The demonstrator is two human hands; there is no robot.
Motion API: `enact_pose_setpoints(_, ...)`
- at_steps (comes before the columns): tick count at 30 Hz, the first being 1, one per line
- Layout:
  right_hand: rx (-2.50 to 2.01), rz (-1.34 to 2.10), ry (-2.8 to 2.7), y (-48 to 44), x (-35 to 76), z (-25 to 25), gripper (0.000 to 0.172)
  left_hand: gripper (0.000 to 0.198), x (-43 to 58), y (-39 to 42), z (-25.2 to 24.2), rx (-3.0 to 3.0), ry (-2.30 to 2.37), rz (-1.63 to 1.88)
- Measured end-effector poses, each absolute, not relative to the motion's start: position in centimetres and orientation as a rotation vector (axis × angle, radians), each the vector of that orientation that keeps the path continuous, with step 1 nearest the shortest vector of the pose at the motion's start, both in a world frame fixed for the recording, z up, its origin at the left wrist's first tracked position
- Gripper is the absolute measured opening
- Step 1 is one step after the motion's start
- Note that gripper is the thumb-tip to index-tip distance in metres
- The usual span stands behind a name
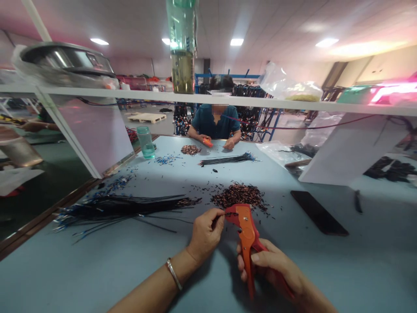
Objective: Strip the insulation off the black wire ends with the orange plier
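My right hand (273,265) is wrapped round the handles of an orange and red wire stripper (246,230). Its head points away from me, jaws facing left. My left hand (208,230) is closed in a pinch beside those jaws, holding the end of a black wire (230,214) at them; most of the wire is hidden by the fingers. Left of that hand lies a bundle of black wires (124,206) with blue and silvery ends. Just beyond the stripper spreads a heap of small black and copper-coloured cut pieces (241,195).
A dark phone-like slab (319,213) lies at right. Blue bits (119,184) are scattered at left near a green bottle (146,142). Across the table a person (215,121) holds an orange tool (207,142) near another wire bundle (228,159). A white shelf (228,99) spans above.
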State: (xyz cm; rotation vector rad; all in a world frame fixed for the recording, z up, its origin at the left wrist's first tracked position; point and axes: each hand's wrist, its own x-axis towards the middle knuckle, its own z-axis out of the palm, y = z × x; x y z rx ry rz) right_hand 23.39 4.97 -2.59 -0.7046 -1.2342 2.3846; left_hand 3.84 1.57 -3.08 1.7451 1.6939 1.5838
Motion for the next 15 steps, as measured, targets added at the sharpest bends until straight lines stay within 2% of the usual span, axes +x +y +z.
enact_pose_setpoints(10, -0.723, 2.355, -1.269, 4.75, 23.73, -2.33, 0.029, 0.018, 3.87, 1.34, -2.63, 1.79, 1.67, 1.639)
enact_pose_setpoints(15, -0.689, 2.324, -1.313, 4.6, 23.29, -2.29, 0.035, 0.017, 3.83, 1.23, -2.47, 1.812, 1.654, 1.656)
